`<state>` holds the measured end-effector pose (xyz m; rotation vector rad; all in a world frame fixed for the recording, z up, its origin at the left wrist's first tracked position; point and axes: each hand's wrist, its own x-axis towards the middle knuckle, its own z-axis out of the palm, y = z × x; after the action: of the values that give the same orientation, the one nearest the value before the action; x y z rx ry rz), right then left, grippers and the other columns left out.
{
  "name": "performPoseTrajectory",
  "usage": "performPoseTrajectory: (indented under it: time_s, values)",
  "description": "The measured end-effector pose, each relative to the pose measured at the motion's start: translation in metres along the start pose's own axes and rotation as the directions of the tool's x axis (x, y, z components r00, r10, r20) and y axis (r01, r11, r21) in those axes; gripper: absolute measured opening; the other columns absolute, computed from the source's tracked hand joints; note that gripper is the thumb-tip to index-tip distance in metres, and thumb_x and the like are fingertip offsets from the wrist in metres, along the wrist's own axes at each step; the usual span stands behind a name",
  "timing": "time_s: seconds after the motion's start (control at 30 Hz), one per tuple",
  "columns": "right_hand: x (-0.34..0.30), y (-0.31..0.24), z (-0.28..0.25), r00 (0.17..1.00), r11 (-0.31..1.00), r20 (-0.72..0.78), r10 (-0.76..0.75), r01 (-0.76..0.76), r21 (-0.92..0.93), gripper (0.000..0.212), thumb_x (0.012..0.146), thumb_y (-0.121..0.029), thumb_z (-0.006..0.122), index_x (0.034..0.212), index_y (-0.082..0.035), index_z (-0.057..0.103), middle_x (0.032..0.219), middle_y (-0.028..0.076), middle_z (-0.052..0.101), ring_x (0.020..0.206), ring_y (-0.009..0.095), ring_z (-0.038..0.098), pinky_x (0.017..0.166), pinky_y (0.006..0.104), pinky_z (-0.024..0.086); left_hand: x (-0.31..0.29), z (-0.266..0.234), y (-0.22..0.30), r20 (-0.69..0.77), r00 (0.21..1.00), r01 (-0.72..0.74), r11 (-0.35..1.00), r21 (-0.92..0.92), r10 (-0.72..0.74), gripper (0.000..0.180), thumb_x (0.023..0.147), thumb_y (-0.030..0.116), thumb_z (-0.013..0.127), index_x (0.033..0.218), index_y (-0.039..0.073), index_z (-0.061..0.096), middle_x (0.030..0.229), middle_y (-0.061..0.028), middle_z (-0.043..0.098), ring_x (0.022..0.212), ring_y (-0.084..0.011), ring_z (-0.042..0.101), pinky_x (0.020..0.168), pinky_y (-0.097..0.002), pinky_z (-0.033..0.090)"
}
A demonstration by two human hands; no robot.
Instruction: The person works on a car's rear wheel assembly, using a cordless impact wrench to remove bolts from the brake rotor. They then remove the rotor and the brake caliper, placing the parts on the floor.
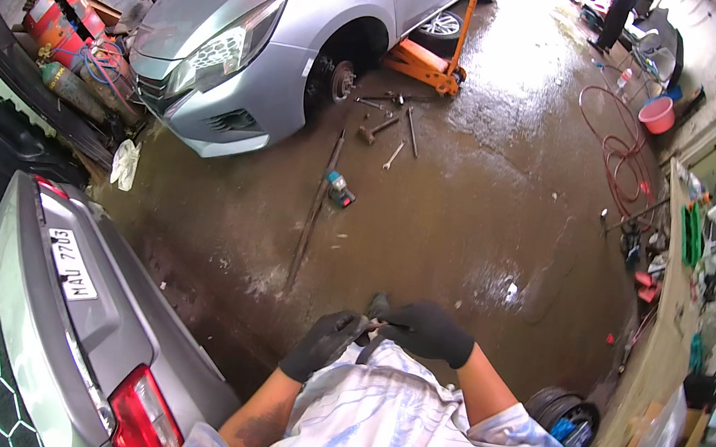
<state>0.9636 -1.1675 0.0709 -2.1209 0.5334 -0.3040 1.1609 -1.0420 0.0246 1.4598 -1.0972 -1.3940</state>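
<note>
My left hand [323,346] and my right hand [432,332], both in dark gloves, come together in front of my shirt. Their fingers are closed around something small and pale, too hidden to name. On the wet floor beyond lies a teal and black cordless power tool [340,190], beside a long metal bar [313,221]. Farther off are a combination wrench [394,156], a hammer [376,130] and several other hand tools. A silver car [273,109] has its front wheel off, with the hub [342,81] bare.
An orange floor jack [423,67] stands by the car, a loose wheel [441,28] behind it. Another grey car [124,300] is close on my left. To the right are a cluttered workbench [673,312], a red hose [617,160] and a pink basin [657,115]. Someone's leg [620,18] shows far off.
</note>
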Motion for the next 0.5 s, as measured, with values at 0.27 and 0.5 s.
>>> performPoseTrajectory:
  time_s: [0.27, 0.5]
  values:
    - [0.064, 0.126, -0.183, 0.890, 0.925, -0.309, 0.335, -0.249, 0.285, 0.025, 0.080, -0.014, 0.076, 0.102, -0.002, 0.073, 0.082, 0.012, 0.071, 0.069, 0.012, 0.061, 0.066, 0.0280, 0.050, 0.277, -0.007, 0.110, 0.337, 0.940, -0.067, 0.997, 0.035, 0.051, 0.032, 0.091, 0.025, 0.066, 0.109, -0.001, 0.066, 0.093, -0.0113, 0.068, 0.083, -0.0136, 0.061, 0.075, -0.0306, 0.049]
    - [0.219, 0.248, -0.295, 0.949, 0.935, -0.209, 0.238, -0.165, 0.315, 0.031, 0.079, -0.011, 0.077, 0.108, -0.003, 0.070, 0.089, 0.010, 0.072, 0.078, 0.013, 0.064, 0.071, 0.0284, 0.050, 0.483, -0.043, 0.135, 0.335, 0.933, -0.208, 0.957, 0.202, 0.132, 0.028, 0.097, 0.029, 0.057, 0.099, 0.002, 0.067, 0.080, -0.0033, 0.067, 0.078, -0.0127, 0.061, 0.072, -0.0306, 0.048]
